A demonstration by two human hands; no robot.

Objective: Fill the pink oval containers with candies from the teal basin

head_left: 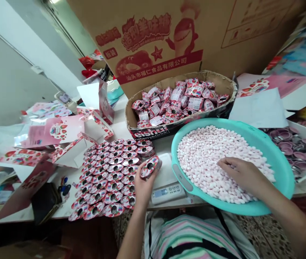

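- Striped top (pixel 193 239) lies closest, across my own chest, just below the worktop's front edge.
- Worktop (pixel 119 131) carries everything else, and a big printed carton (pixel 147 39) rises behind its back edge.
- Teal basin (pixel 282 180) sits towards the front right corner, heaped with pink-and-white candies (pixel 212 162).
- Cardboard tray (pixel 223 81) touches the basin's back rim and holds wrapped strawberry-print packets (pixel 174 102).
- Rows of oval strawberry-print tins (pixel 110 176) cover the front middle of the worktop, just left of a digital scale (pixel 167 194).
- Right grip (pixel 239 172) rests on the candies, loosely curled; I cannot tell whether it has hold of any.
- Left grip (pixel 143 189) is closed around a single oval tin (pixel 150 167), lifted just beside the rows, with its round hole showing.
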